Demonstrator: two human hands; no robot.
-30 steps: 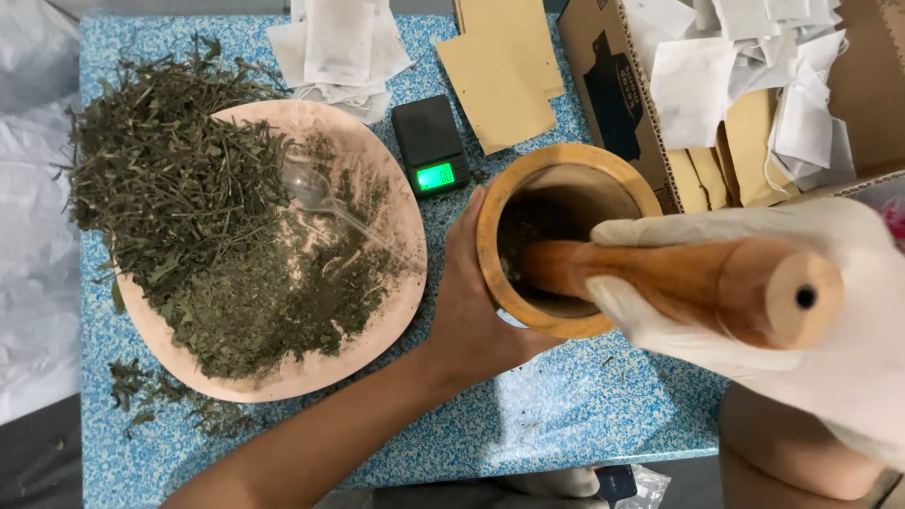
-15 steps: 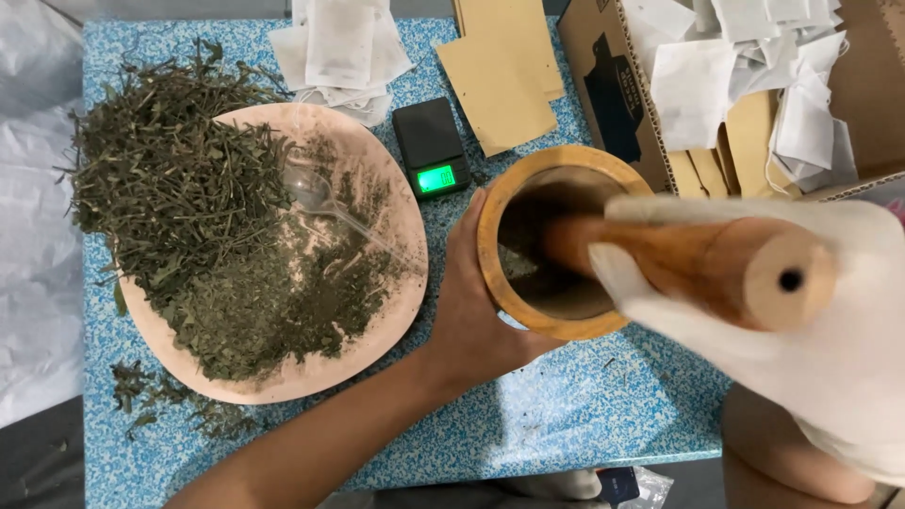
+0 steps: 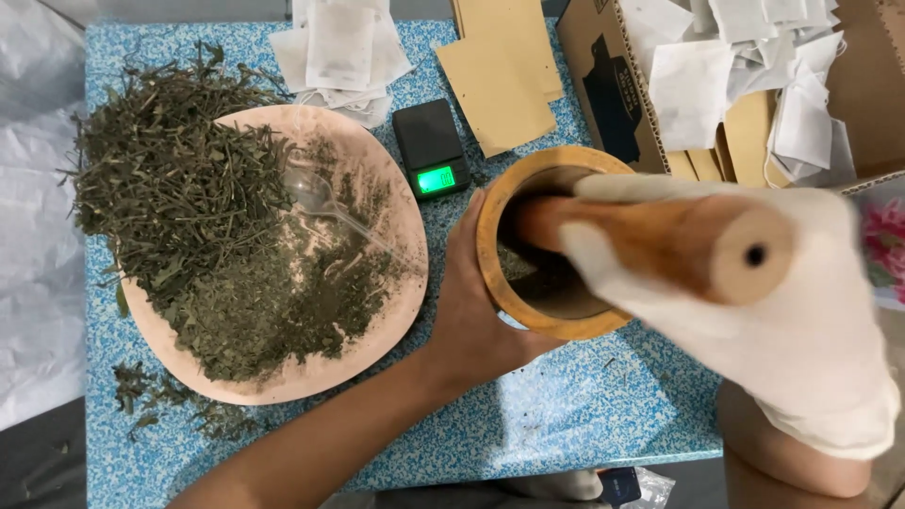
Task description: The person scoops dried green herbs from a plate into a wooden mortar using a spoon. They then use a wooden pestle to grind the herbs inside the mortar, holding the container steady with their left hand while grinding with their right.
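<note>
Blue speckled surface (image 3: 584, 415), seen from above. Gloved right hand (image 3: 754, 320) clenches a stiff wooden pestle (image 3: 660, 240) mid-shaft, its tip down in the heavy-looking wooden mortar (image 3: 509, 283) near the right edge. Bare left hand (image 3: 471, 302) cups the mortar's wall. Crushed herb sits inside; dried leaves fill a pink plate (image 3: 396, 273) left.

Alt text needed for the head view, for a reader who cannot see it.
A gloved right hand holds a wooden pestle in a wooden mortar, steadied by the bare left hand. Beside it, a pink plate of dried herbs and a small scale.
</note>
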